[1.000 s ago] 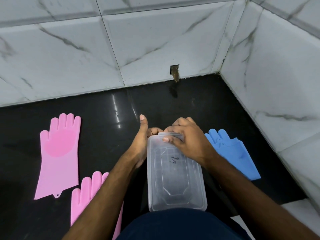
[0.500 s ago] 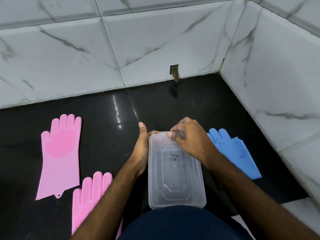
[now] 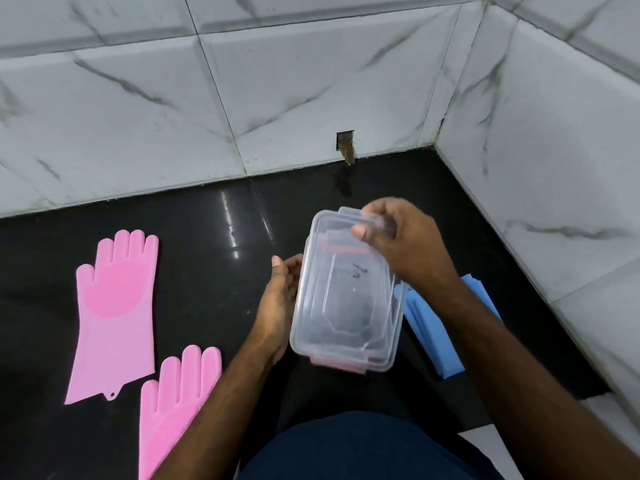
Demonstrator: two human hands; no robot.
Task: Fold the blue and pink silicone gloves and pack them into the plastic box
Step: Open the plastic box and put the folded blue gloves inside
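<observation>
plastic box: clear, lidded, now lifted off the counter and tilted, between the two hands; half a second ago it sat flat on the counter.
lid: far end has come up off the box rim; near end, by the pink clip, still looks seated.
right hand: fingers curled shut on the lid's far edge tab, thumb pressed on top.
left hand: fingers partly open, cupping the box's left wall to steady it.
meaning: judged as opening step underway; box not yet ready to receive gloves.
pink gloves: one flat, palm up, well left of the box; second nearer the body. both unfolded.
blue gloves: just right of the box, partly hidden by the right forearm; cannot tell how far folded.
counter: black, glossy, reflecting light.
room: corner of white marbled wall tiles; small notch at the base of the back wall.
</observation>
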